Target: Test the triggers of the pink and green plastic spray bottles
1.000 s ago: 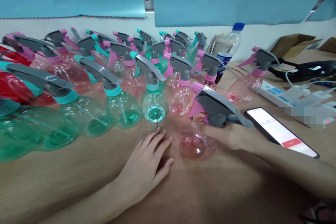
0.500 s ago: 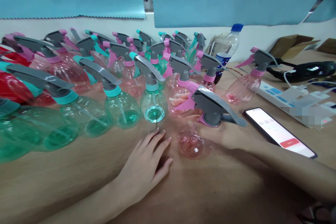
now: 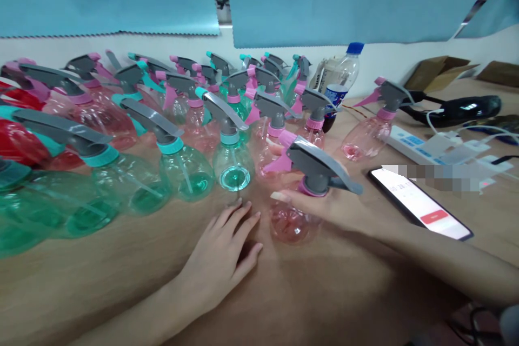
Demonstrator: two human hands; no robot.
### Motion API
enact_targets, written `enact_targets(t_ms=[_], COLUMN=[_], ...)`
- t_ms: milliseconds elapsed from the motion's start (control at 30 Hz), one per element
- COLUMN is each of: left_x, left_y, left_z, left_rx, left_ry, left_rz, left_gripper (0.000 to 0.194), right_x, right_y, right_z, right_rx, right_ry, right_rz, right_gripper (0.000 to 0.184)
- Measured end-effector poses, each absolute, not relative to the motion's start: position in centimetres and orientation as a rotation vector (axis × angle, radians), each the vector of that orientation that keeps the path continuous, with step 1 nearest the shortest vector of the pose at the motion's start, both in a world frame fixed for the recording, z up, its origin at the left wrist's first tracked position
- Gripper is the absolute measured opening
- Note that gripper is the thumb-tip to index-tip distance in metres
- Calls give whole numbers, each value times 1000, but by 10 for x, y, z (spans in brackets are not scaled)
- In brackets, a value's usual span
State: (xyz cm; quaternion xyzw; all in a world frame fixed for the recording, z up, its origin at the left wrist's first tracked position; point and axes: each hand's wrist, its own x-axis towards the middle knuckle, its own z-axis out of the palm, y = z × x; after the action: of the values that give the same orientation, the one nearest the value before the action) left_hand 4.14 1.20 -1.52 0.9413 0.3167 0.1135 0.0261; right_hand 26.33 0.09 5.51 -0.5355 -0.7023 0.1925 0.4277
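Pink and roughly upright, a spray bottle (image 3: pixel 291 227) is gripped below its sprayer by the right hand (image 3: pixel 343 210); the left hand (image 3: pixel 225 244), fingers spread, is rested just left of it.

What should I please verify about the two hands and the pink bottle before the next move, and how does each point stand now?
1. Right hand holds the pink spray bottle near its neck: ok.
2. Left hand lies palm down on the table, holding nothing: ok.
3. Sprayer head is on the held bottle: ok; whether it is screwed tight: cannot tell.
4. Phone lies apart from the held bottle: ok.
5. Held bottle's base rests on the table: cannot tell.
6. Gap to the pink bottle behind: cannot tell, since the two overlap in this view.
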Motion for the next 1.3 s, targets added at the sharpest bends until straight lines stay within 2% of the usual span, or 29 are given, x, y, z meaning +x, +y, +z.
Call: enact_targets(t_ms=[100, 267, 333, 500, 633, 800, 933, 1033, 1133, 1300], left_x=[41, 41, 41, 43, 48, 64, 86, 105, 122, 142], left_y=[13, 15, 15, 15, 12, 8, 6, 7, 10, 17], left_z=[-16, -17, -18, -20, -20, -17, -17, -18, -19, -21], left_rx=[2917, 2940, 2940, 2942, 2939, 2903, 2881, 2848, 2815, 2790], left_ry=[968, 969, 973, 994, 953, 846, 719, 644, 589, 517], left_rz=[366, 383, 383, 432, 491, 553, 588, 582, 585, 578], left_gripper=[42, 41, 40, 39, 36, 34, 34, 34, 33, 33], right_x=[266, 277, 280, 281, 298, 351, 390, 405, 413, 418], right_y=[-3, -13, -19, -36, -48, -49, -30, -9, 10, 33], right_z=[54, 42, 36, 26, 25, 25, 26, 25, 22, 16], right_rx=[-1236, -1236, -1351, -1499, -1564, -1692, -1713, -1691, -1648, -1726], right_ry=[-1705, -1757, -1770, -1734, -1679, -1629, -1610, -1597, -1626, -1591], right_rz=[435, 447, 451, 400, 335, 164, 166, 139, 55, 1], right_gripper=[34, 65, 62, 40, 46, 44, 38, 47, 43, 47])
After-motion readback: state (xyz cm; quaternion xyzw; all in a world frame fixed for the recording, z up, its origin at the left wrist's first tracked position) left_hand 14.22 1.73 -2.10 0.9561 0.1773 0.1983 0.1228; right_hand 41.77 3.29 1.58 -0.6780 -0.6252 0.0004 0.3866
